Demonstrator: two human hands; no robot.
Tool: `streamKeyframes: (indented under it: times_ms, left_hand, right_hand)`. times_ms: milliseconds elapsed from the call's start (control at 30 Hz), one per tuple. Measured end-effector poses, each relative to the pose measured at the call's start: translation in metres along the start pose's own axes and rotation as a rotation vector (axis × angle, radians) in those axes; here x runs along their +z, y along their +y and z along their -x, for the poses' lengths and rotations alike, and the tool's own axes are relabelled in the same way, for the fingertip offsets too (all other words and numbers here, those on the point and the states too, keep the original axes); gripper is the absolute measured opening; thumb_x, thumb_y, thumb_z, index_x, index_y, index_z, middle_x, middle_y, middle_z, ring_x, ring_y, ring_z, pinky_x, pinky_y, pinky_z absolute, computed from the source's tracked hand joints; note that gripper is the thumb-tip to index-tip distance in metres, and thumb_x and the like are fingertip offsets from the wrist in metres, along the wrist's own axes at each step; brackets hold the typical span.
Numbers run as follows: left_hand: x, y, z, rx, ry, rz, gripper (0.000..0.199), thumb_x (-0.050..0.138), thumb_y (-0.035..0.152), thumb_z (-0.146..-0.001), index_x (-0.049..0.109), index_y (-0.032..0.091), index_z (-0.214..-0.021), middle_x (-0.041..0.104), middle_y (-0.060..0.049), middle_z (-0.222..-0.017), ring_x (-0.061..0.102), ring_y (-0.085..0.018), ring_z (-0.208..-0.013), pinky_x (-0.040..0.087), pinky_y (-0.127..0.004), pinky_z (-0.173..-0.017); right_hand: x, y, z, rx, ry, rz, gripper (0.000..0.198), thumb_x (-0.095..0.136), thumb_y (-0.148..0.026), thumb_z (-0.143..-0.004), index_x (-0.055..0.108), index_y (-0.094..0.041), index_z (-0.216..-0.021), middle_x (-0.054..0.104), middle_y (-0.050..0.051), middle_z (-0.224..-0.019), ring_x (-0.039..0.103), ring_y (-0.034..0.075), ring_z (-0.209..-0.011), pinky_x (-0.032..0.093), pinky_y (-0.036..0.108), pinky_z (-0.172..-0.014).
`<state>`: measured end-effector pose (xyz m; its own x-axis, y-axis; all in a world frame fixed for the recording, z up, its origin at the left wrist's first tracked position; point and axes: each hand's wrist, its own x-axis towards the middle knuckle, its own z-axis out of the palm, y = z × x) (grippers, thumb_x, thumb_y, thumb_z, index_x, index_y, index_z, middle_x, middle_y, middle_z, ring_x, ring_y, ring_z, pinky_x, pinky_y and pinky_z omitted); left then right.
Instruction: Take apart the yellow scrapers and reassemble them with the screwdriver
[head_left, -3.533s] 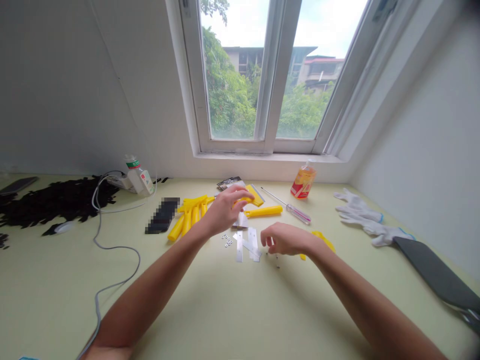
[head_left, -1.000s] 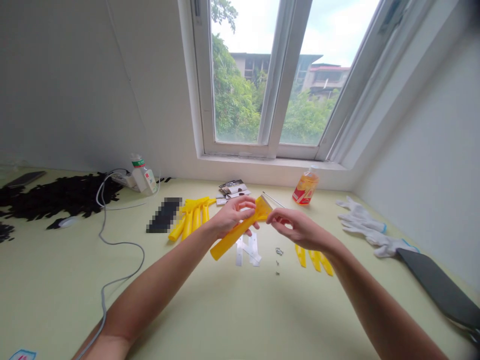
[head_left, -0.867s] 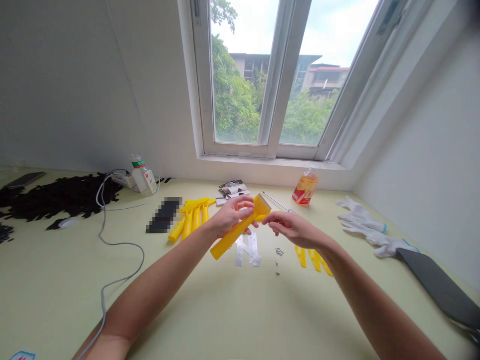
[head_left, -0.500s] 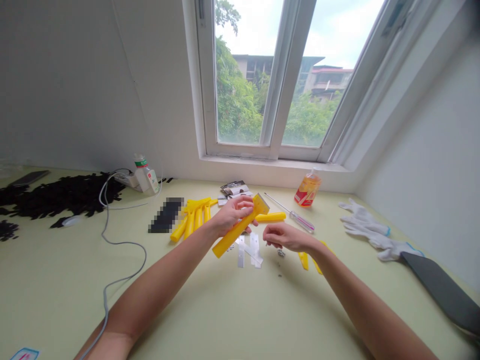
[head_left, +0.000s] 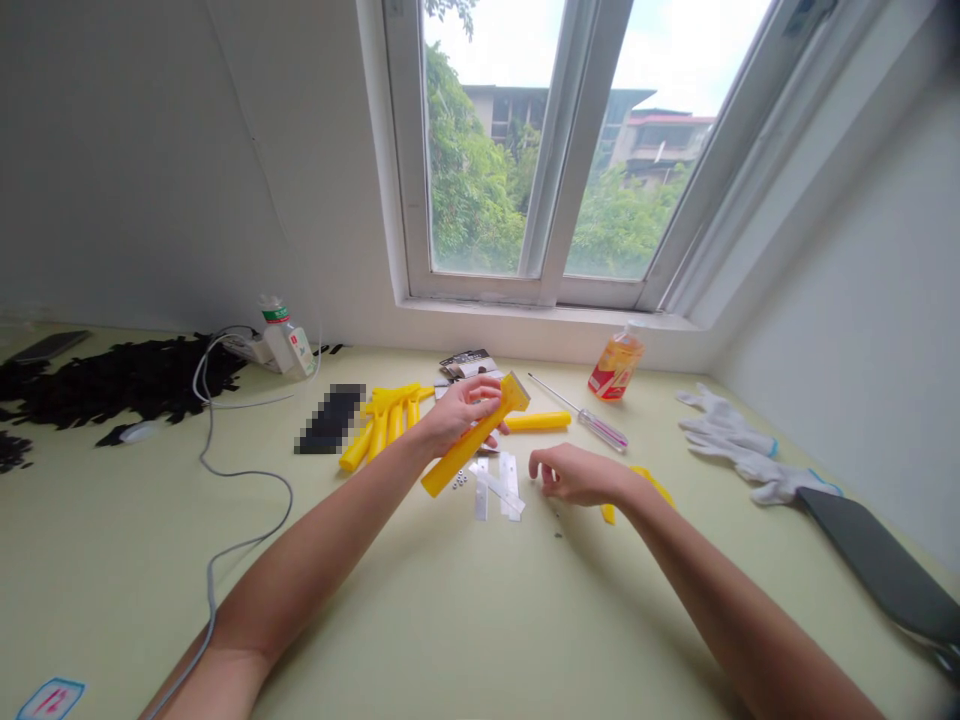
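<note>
My left hand grips a yellow scraper by its handle, tilted with the metal blade up and to the right. To its right, my right hand is low over the table with fingers curled downward. Its fingertips are partly hidden, and anything between them is too small to make out. Between the hands lie flat whitish metal strips, some crossing, and several small nuts. A tiny dark metal piece sits just below my right hand. Behind the hands is another yellow handle.
Yellow scraper handles are piled at left, beside a blurred black object. A screwdriver, an orange bottle and white gloves lie right. A grey cable crosses the left side, near black pieces.
My right hand has moved slightly and lowered over the spot where small screws lay, now covering them. The left hand still holds the scraper. The view has shifted a little.
</note>
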<state>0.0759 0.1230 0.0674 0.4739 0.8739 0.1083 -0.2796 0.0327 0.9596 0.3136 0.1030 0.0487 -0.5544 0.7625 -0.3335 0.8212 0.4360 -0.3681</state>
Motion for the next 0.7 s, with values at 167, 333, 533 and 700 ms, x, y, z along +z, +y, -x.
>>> streamKeyframes:
  times_ms: [167,333,533,700]
  left_hand:
    - [-0.001,0.001,0.000,-0.008,0.015,-0.001,0.044,0.079,0.036,-0.075,0.055,0.017,-0.106,0.061,-0.010,-0.105,0.071,-0.022,-0.067,0.058,-0.031,-0.048]
    - [0.000,0.001,0.000,-0.011,0.004,0.009,0.041,0.079,0.035,-0.076,0.056,0.017,-0.105,0.059,-0.011,-0.107,0.071,-0.023,-0.068,0.058,-0.032,-0.048]
    - [0.000,0.001,0.001,-0.021,0.000,0.011,0.043,0.080,0.035,-0.075,0.056,0.018,-0.106,0.060,-0.009,-0.106,0.071,-0.021,-0.067,0.059,-0.032,-0.050]
    - [-0.002,0.000,0.001,-0.014,-0.016,0.031,0.043,0.079,0.034,-0.076,0.056,0.018,-0.108,0.060,-0.008,-0.105,0.071,-0.022,-0.068,0.059,-0.032,-0.052]
  right_hand:
    - [-0.006,0.009,0.003,-0.007,-0.046,0.039,0.023,0.063,-0.025,-0.075,0.067,-0.026,-0.098,0.069,0.001,-0.094,0.061,0.018,-0.079,0.041,0.024,-0.060]
    - [0.000,0.007,-0.001,-0.024,-0.046,0.065,0.017,0.064,-0.019,-0.071,0.069,-0.024,-0.086,0.069,0.001,-0.086,0.060,0.017,-0.073,0.039,0.024,-0.057]
    - [0.005,0.002,-0.003,-0.050,0.033,0.068,0.013,0.058,-0.015,-0.072,0.068,-0.021,-0.076,0.068,0.003,-0.078,0.056,0.015,-0.064,0.037,0.024,-0.052]
    - [-0.010,-0.010,0.007,-0.148,0.203,0.016,0.018,0.049,-0.022,-0.087,0.067,-0.023,-0.090,0.069,0.002,-0.089,0.059,0.016,-0.077,0.044,0.027,-0.067]
